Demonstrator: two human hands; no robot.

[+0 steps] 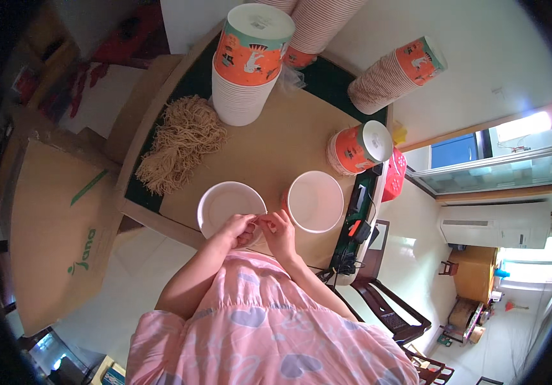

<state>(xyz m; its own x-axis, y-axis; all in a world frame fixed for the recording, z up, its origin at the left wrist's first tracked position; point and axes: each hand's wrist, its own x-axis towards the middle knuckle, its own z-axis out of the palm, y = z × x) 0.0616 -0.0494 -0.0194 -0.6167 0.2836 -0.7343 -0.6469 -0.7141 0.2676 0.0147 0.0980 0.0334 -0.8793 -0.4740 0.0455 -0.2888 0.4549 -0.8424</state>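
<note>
My left hand and my right hand meet at the fingertips, both with fingers pinched closed. Whatever lies between them is too small to make out. They are over the near rim of a white paper tub, which stands mouth up on the table. Just right of my hands is a second white tub, also mouth up, with a bit of orange on its outer side. A loose heap of tan cords lies to the left, beyond the first tub.
A tall stack of upturned orange-and-white tubs stands at the back, with more stacks behind. Another stack leans at the back right; a short one is nearer. Cables and a black-and-orange device line the table's right edge. A large carton stands left.
</note>
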